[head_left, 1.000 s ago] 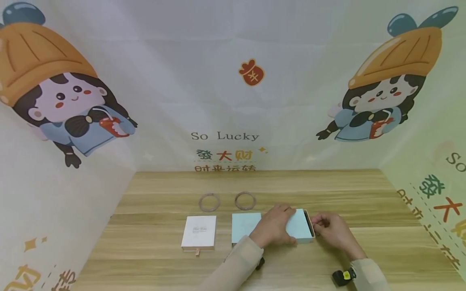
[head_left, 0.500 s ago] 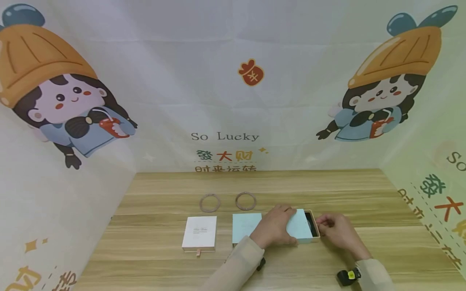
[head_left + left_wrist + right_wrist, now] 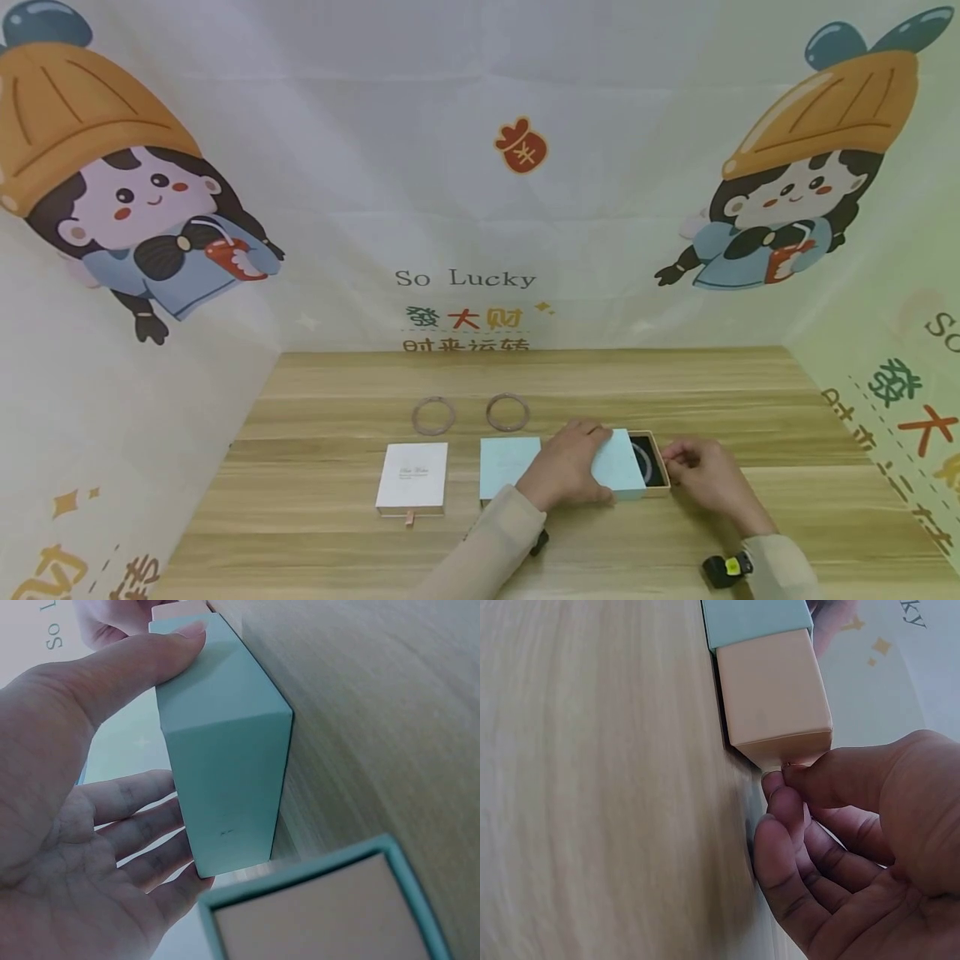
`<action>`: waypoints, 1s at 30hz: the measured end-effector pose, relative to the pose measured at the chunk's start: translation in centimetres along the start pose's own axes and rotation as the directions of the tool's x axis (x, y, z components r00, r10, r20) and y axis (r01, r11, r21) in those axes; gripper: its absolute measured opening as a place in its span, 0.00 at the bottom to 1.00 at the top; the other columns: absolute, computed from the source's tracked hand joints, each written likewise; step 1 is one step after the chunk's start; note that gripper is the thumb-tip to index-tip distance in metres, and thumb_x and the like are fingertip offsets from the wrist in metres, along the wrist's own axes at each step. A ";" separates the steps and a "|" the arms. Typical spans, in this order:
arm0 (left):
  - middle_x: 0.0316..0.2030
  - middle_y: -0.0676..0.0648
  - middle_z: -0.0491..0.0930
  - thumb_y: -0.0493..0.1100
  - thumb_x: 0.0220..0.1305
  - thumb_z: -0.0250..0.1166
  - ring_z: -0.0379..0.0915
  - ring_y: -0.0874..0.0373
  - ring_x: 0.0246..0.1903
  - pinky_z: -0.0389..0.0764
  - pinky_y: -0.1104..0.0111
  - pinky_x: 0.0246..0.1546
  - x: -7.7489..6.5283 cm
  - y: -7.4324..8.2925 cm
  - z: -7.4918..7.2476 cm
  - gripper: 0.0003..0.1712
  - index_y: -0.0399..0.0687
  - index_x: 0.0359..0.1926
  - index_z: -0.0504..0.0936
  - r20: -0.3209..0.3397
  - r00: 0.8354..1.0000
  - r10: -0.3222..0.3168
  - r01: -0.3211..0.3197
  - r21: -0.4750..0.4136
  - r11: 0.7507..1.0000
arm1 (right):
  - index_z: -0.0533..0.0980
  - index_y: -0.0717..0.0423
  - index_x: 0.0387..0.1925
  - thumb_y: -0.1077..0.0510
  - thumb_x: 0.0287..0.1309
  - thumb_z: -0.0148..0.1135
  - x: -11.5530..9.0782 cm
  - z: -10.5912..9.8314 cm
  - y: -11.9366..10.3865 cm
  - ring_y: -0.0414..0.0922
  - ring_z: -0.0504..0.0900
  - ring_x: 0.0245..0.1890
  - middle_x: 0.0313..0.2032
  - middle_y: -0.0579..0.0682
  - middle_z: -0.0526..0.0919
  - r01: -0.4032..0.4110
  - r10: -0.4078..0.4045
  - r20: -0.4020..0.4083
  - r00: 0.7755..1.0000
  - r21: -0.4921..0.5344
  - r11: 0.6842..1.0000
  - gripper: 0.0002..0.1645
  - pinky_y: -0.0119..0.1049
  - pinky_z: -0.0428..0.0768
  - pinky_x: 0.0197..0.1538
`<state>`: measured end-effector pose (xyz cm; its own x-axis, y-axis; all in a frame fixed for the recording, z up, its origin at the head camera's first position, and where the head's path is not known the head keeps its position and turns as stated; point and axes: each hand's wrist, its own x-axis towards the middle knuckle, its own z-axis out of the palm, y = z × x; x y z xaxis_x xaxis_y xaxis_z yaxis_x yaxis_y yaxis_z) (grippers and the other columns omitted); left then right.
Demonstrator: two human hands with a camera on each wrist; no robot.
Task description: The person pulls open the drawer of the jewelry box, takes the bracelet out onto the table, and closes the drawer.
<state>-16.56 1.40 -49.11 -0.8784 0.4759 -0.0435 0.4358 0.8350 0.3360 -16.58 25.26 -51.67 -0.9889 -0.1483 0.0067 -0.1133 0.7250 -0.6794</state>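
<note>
My left hand (image 3: 568, 467) grips the sleeve of the right-hand light teal drawer box (image 3: 618, 465). In the left wrist view its thumb (image 3: 176, 652) lies along one side, and the fingers are on the opposite side. A peach drawer (image 3: 776, 694) sticks partly out of the sleeve's right end. Inside it are a black lining and part of a pale bangle (image 3: 642, 462); the rest is hidden by the sleeve. At the drawer's outer end, my right hand (image 3: 708, 475) pinches a small pull tab between thumb and finger, mostly covered by the fingertips.
Left of the held box stands a second teal box (image 3: 508, 462), partly behind my left hand. Farther left lies a white box (image 3: 412, 477) with a pink tab (image 3: 409, 518). Two bangles (image 3: 433, 397) (image 3: 507, 395) lie behind the boxes. Printed cloth walls enclose the wooden table (image 3: 315, 500).
My right hand has moved to the right, drawing the drawer farther out of the teal sleeve. The black lining and part of the bangle have come into view. My left hand stays put.
</note>
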 end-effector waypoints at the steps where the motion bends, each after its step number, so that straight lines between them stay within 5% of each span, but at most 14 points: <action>1: 0.71 0.54 0.71 0.60 0.49 0.81 0.65 0.58 0.72 0.71 0.66 0.70 0.0 0.0 0.0 0.52 0.52 0.73 0.71 0.000 1.000 0.000 0.000 -0.001 1.000 | 0.84 0.60 0.36 0.67 0.57 0.62 0.0 -0.1 0.0 0.40 0.81 0.34 0.32 0.50 0.88 0.000 0.000 -0.002 1.000 -0.002 1.000 0.07 0.31 0.77 0.36; 30: 0.72 0.55 0.70 0.60 0.49 0.81 0.63 0.58 0.73 0.70 0.66 0.70 0.0 0.0 0.0 0.52 0.53 0.74 0.70 0.000 1.000 0.005 -0.005 0.006 1.000 | 0.84 0.64 0.37 0.66 0.60 0.63 0.2 -1.2 1.6 0.37 0.78 0.30 0.31 0.51 0.87 -0.030 0.029 0.028 0.999 0.049 0.998 0.06 0.29 0.75 0.33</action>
<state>-16.59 1.38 -49.17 -0.8763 0.4799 -0.0420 0.4411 0.8344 0.3305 -17.10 27.15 -51.89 -0.9888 -0.1456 -0.0332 -0.0783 0.6952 -0.7146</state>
